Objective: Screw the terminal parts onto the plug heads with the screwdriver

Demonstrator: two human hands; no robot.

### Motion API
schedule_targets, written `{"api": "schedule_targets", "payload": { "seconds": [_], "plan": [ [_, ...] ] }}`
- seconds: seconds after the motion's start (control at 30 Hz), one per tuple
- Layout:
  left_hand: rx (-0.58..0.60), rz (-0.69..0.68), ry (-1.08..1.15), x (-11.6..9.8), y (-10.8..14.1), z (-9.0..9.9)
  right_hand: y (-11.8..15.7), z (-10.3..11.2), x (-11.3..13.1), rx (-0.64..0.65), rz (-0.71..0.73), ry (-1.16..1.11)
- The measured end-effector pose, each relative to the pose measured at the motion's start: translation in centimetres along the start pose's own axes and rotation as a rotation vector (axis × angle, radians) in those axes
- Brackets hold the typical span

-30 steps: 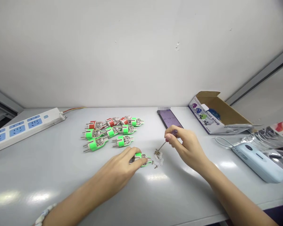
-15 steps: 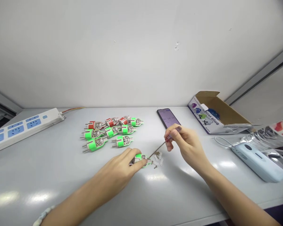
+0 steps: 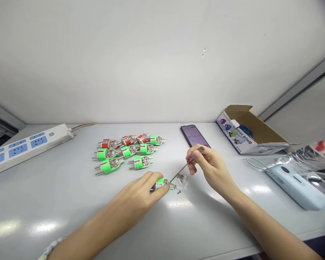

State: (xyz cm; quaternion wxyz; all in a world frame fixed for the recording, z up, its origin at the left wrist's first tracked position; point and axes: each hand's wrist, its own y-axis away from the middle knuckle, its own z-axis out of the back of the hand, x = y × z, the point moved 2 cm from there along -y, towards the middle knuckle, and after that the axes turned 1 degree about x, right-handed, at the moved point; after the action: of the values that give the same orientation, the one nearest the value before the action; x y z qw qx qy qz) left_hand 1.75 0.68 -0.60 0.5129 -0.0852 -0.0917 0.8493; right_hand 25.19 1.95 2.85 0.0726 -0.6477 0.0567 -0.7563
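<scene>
Low over the table, my left hand (image 3: 142, 193) is closed around a green and white power plug (image 3: 159, 183), its open inner side facing up. My right hand (image 3: 208, 164) grips the handle of a screwdriver (image 3: 181, 171), whose shaft slants down to the left. The screwdriver's tip meets the cord end of the plug, near my left thumb; whether it sits in a screw is too small to tell. Just right of the plug lie small white strips (image 3: 185, 186) and several loose screws (image 3: 179, 192).
Behind my left hand lie several green plugs (image 3: 110, 166) and red plugs (image 3: 110, 143). A power strip (image 3: 29, 148) is at far left. A phone (image 3: 195, 136) showing a timer, an open cardboard box (image 3: 249, 142) and a light-blue device (image 3: 298, 186) are on the right.
My right hand and the screwdriver have shifted slightly left and down, the shaft still slanting to the plug. My left hand keeps its hold, with the plug turned or shifted very slightly.
</scene>
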Motion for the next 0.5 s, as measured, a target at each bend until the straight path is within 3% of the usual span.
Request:
{"api": "schedule_targets", "payload": {
  "seconds": [0.5],
  "plan": [
    [-0.022, -0.012, -0.004, -0.15, 0.06, 0.01, 0.04, -0.36, -0.07, -0.008, 0.002, -0.015]
  ]
}}
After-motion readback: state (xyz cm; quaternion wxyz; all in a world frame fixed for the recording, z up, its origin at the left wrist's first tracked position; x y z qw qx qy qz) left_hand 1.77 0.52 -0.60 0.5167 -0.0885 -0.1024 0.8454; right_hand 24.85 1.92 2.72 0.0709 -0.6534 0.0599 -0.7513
